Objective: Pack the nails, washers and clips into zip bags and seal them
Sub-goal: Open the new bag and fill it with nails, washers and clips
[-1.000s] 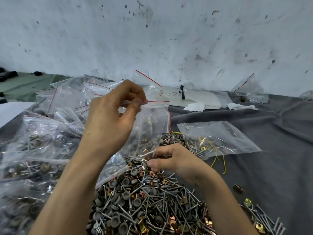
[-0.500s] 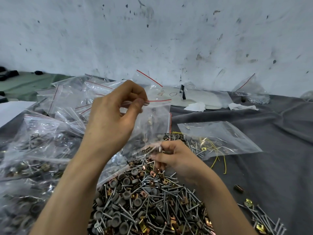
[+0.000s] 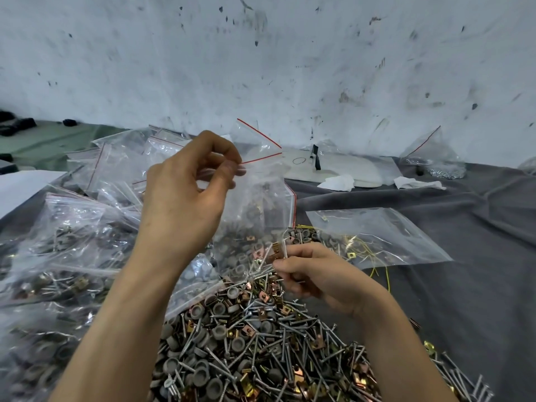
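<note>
Left grip (image 3: 179,204) pinches the bag (image 3: 255,204) by its red-lined mouth, above the heap (image 3: 261,343). Right grip (image 3: 316,274) pinches nails (image 3: 262,269) and a clip (image 3: 274,253) just below it. Risk: the limp mouth may close and parts miss; points may pierce the film. Surface: creased grey cloth (image 3: 464,285), filled bags (image 3: 58,242) at left. Scuffed white wall (image 3: 261,53) behind.

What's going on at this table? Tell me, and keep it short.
A person is bagging hardware. The left hand pinches a zip bag by its red-lined top and holds it up. The right hand pinches a few nails and a clip beside the bag's lower part, above the loose pile of nails, washers and clips on the grey cloth. Filled bags are heaped at the left.
</note>
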### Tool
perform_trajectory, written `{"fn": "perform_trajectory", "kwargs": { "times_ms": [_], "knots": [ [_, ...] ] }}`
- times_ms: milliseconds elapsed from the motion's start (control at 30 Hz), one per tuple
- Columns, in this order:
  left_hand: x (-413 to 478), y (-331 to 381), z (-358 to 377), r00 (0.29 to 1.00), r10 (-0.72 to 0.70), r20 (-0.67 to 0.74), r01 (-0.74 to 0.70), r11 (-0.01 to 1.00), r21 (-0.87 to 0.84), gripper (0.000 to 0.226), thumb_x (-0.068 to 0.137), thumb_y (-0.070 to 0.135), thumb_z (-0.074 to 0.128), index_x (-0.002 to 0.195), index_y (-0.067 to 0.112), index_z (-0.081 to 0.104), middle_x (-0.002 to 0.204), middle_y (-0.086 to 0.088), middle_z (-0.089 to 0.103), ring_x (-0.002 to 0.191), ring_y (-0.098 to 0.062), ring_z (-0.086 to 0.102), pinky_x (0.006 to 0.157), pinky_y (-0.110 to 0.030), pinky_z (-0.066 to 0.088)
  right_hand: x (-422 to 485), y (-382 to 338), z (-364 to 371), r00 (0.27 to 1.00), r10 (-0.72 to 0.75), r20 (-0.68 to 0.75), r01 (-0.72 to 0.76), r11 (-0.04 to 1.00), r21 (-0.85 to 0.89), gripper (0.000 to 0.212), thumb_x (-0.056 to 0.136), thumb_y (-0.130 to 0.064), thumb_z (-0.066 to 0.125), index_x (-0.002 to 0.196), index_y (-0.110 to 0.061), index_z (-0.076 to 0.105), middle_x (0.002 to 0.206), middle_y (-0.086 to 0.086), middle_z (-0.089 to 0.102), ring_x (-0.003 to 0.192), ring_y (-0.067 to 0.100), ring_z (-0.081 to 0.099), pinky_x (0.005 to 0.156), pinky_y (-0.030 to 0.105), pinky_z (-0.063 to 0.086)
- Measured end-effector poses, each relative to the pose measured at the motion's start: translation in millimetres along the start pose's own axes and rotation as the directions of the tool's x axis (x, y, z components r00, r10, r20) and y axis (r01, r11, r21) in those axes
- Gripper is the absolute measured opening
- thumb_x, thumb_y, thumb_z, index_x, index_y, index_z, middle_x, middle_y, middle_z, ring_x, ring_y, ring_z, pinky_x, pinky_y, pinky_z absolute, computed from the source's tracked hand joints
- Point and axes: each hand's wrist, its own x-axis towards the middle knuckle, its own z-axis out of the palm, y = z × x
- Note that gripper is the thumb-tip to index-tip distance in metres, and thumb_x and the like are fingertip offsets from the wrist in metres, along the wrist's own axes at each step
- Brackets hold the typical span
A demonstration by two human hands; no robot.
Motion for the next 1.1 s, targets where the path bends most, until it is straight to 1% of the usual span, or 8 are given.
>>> {"fn": "perform_trajectory", "kwargs": {
  "times_ms": [133, 267, 400, 533, 633, 767, 900, 1100],
  "knots": [
    [0.4, -0.6, -0.7, 1.0, -0.001, -0.003, 0.001, 1.0, -0.003, 0.02, 0.092, 0.008, 0.058, 0.085, 0.027, 0.059, 0.079, 0.008, 0.07, 0.075, -0.005, 0.068, 0.071, -0.032, 0.057, -0.1, -2.0, -0.4, 0.997, 0.052, -0.053, -0.049, 0.997, 0.058, 0.03, 0.089, 0.0, 0.048, 0.061, -0.012, 0.05, 0.06, 0.005, 0.045, 0.05, 0.014, 0.043, 0.045, 0.019, 0.032],
    [0.6, -0.8, -1.7, 1.0, 0.0, 0.01, 0.0, 1.0, -0.009, 0.02, 0.092, 0.008, 0.058, 0.084, 0.026, 0.059, 0.077, 0.009, 0.07, 0.074, -0.005, 0.068, 0.07, -0.032, 0.058, -0.2, -1.9, -4.1, 0.988, 0.143, -0.052, -0.134, 0.979, 0.157, 0.02, 0.091, 0.002, 0.038, 0.078, -0.009, 0.048, 0.061, 0.002, 0.054, 0.052, 0.012, 0.046, 0.048, 0.02, 0.034],
    [-0.4, 1.0, -0.4, 0.997, 0.01, 0.078, -0.005, 0.999, -0.054, 0.018, 0.091, 0.005, 0.059, 0.084, 0.022, 0.061, 0.076, 0.007, 0.07, 0.075, -0.006, 0.068, 0.068, -0.03, 0.058, -3.4, -3.4, -13.1, 0.972, 0.137, -0.191, -0.126, 0.99, 0.067, 0.036, 0.09, 0.014, 0.034, 0.084, -0.003, 0.066, 0.066, 0.006, 0.061, 0.057, 0.011, 0.053, 0.051, 0.019, 0.043],
    [-2.1, 2.9, 1.7, 0.967, 0.025, 0.255, -0.033, 0.999, 0.024, 0.014, 0.084, 0.01, 0.07, 0.087, 0.024, 0.067, 0.075, 0.007, 0.069, 0.076, -0.001, 0.066, 0.073, -0.021, 0.055, -12.9, -17.0, -22.5, 0.92, -0.013, -0.392, 0.045, 0.996, 0.073, 0.036, 0.089, 0.018, 0.039, 0.082, -0.001, 0.068, 0.073, 0.01, 0.064, 0.062, 0.014, 0.058, 0.059, 0.018, 0.052],
    [-3.5, 3.5, 4.3, 0.917, 0.064, 0.394, -0.126, 0.983, 0.135, 0.007, 0.079, 0.012, 0.075, 0.084, 0.016, 0.074, 0.081, 0.008, 0.07, 0.083, 0.0, 0.062, 0.074, -0.02, 0.051, -23.5, -33.7, -22.7, 0.845, -0.203, -0.495, 0.26, 0.964, 0.048, 0.032, 0.087, 0.017, 0.046, 0.086, -0.004, 0.068, 0.071, 0.006, 0.07, 0.064, 0.014, 0.065, 0.066, 0.018, 0.056],
    [-4.0, 6.2, 6.9, 0.877, 0.107, 0.469, -0.197, 0.969, 0.148, 0.004, 0.079, 0.015, 0.075, 0.083, 0.017, 0.074, 0.084, 0.005, 0.069, 0.084, -0.002, 0.061, 0.077, -0.027, 0.049, -35.6, -57.9, -6.4, 0.67, -0.55, -0.498, 0.499, 0.831, -0.247, 0.021, 0.083, 0.008, 0.061, 0.085, -0.012, 0.067, 0.08, -0.002, 0.075, 0.081, 0.009, 0.07, 0.075, 0.02, 0.055],
    [-7.1, 10.0, 9.4, 0.847, 0.142, 0.513, -0.203, 0.977, 0.066, 0.006, 0.081, 0.013, 0.073, 0.085, 0.016, 0.073, 0.086, 0.007, 0.067, 0.086, -0.003, 0.063, 0.076, -0.029, 0.053, -33.8, -61.8, 14.0, 0.657, -0.636, -0.405, 0.48, 0.767, -0.426, 0.015, 0.081, -0.001, 0.068, 0.085, -0.015, 0.065, 0.083, -0.008, 0.074, 0.088, 0.007, 0.069, 0.089, 0.036, 0.051],
    [-8.3, 10.6, 14.4, 0.859, 0.164, 0.484, -0.207, 0.978, 0.036, 0.005, 0.083, 0.013, 0.071, 0.087, 0.015, 0.072, 0.089, 0.009, 0.069, 0.087, 0.0, 0.063, 0.077, -0.027, 0.054, -34.6, -58.8, 8.5, 0.678, -0.611, -0.408, 0.411, 0.776, -0.479, 0.013, 0.08, -0.009, 0.071, 0.08, -0.022, 0.072, 0.088, -0.009, 0.073, 0.093, 0.008, 0.066, 0.091, 0.037, 0.05]
  ]
}}
